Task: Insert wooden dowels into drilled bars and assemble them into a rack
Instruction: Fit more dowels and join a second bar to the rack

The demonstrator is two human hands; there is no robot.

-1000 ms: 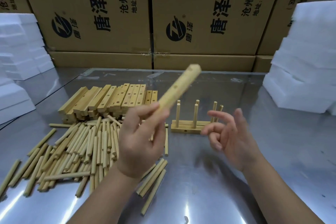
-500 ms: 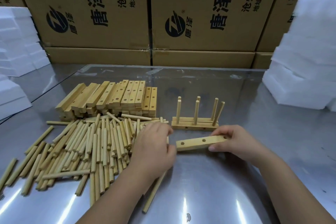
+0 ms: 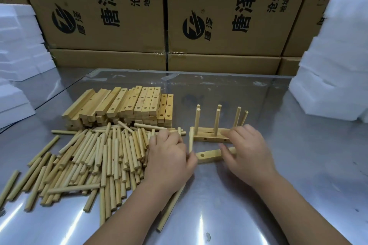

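**At the middle of the steel worktop (image 3: 318,165): one drilled bar and one dowel in hand**

1. Loose bar (image 3: 209,156). Pale, square-section wood, lying flat about midway between the worktop's left and right edges, just on the near side of the part-built rack (image 3: 209,137). Its long axis runs left to right, with the right end angled slightly toward the far edge. One round hole shows on the upper face near the left end. The right half is covered by the right hand (image 3: 249,153), whose thumb and curled fingers grip it.

2. Single dowel (image 3: 191,139). A plain round stick of light wood, standing nearly upright just beside the bar's left end. The left hand (image 3: 169,157) appears to pinch its lower end between thumb and fingers, though the grip is blurred.

3. Part-built rack. Two bars lie side by side with their long axes left to right, and holes show in the near face. Six upright dowels (image 3: 217,123) rise from them, the right pair leaning a little.

4. Dowel pile (image 3: 99,155). This covers the left half of the worktop. Most sticks point from the near edge toward the far edge, and a few lie crosswise.

5. Bar stack (image 3: 139,101). This sits beyond the pile toward the far left corner, with drilled faces upward.

6. Surroundings. Printed cartons (image 3: 119,16) stand along the far edge, and white foam blocks (image 3: 338,65) are at both sides.
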